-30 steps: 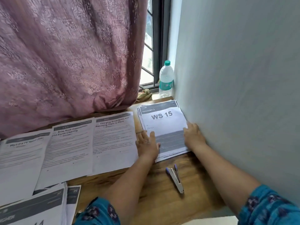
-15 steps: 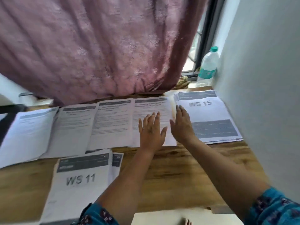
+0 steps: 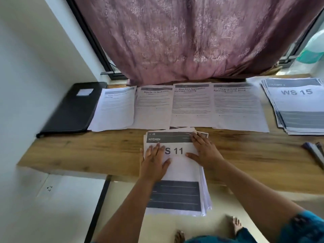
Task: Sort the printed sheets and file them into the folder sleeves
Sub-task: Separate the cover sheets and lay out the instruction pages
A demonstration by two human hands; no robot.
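Note:
A stack of printed sheets headed "KITCHEN, WS 11" (image 3: 177, 174) lies at the front of the wooden table (image 3: 84, 151), its lower part hanging over the edge. My left hand (image 3: 154, 162) rests flat on the stack's left side. Flat on its upper right lies my right hand (image 3: 204, 151). Behind, several single printed sheets (image 3: 191, 106) lie side by side in a row. A second stack marked "WS 15" (image 3: 296, 106) sits at the far right. A black folder (image 3: 73, 107) lies shut at the far left.
A mauve curtain (image 3: 192, 37) hangs over the back of the table. A water bottle (image 3: 313, 48) stands at the right by the window. Pens (image 3: 313, 151) lie at the right edge. White wall bounds the left. Bare feet show on the floor below.
The view has swung left. Both hands have left the "WS 15" stack, crossed the row of sheets, and now lie flat on the "WS 11" stack at the front.

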